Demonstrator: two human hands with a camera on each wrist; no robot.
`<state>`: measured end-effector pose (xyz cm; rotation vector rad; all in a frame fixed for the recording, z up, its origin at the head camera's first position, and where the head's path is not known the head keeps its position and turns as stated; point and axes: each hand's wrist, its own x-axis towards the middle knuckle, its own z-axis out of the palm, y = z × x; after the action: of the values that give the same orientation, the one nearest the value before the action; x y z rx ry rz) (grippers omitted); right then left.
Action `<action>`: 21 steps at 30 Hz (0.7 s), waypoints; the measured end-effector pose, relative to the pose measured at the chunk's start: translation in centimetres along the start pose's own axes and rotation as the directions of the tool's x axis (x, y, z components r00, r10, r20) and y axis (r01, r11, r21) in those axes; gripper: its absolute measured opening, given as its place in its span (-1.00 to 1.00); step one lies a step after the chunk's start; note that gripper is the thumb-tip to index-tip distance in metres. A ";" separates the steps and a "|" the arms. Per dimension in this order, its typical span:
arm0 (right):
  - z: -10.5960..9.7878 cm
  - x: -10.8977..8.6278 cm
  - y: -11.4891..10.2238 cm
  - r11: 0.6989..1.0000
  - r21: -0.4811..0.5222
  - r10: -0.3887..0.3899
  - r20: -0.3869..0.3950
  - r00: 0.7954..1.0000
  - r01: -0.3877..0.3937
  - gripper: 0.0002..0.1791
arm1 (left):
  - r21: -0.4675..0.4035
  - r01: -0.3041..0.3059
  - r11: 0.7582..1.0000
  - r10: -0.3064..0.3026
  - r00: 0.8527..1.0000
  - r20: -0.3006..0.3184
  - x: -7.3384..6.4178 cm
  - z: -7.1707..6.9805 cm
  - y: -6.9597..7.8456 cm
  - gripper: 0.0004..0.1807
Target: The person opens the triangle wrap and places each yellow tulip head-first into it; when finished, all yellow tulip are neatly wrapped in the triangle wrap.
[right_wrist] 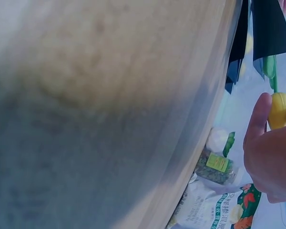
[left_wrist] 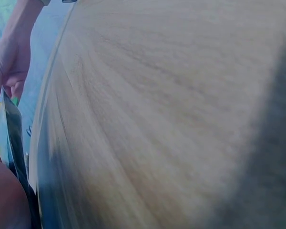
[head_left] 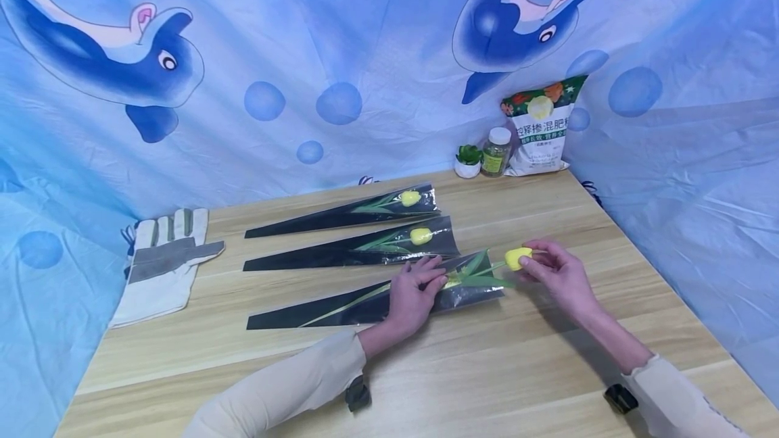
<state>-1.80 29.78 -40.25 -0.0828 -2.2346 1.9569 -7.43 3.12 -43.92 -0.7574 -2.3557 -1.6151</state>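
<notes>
My right hand [head_left: 562, 279] pinches the yellow head of an artificial tulip [head_left: 516, 259] between thumb and fingers, just beyond the wide mouth of a flower sleeve. The sleeve [head_left: 468, 298], black with a clear front, is the nearest of three. Inside it lies the tulip's green stem, with leaves sticking out at the mouth. My left hand [head_left: 414, 295] holds the sleeve near that mouth, thumb and fingers over the clear front; its fingertips are partly hidden. In the right wrist view, the tulip head [right_wrist: 279, 110] shows between finger and thumb.
Two more sleeves, a middle one [head_left: 341, 253] and a far one [head_left: 316, 217], each hold a yellow tulip. A work glove [head_left: 161, 259] lies at the left. At the back stand a potted succulent [head_left: 468, 161], a lidded jar [head_left: 496, 153] and a fertilizer bag [head_left: 540, 134].
</notes>
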 end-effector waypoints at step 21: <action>0.9 -0.1 -0.2 0.989 -0.097 0.118 0.082 0.990 -0.110 -0.51 | -0.020 0.012 1.000 -0.012 1.000 -0.025 0.1 0.3 0.4 -0.87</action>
<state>-1.83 28.84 -40.17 -0.1416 -2.4269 1.9487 -7.28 3.51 -43.70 -0.7235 -2.3346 -1.6457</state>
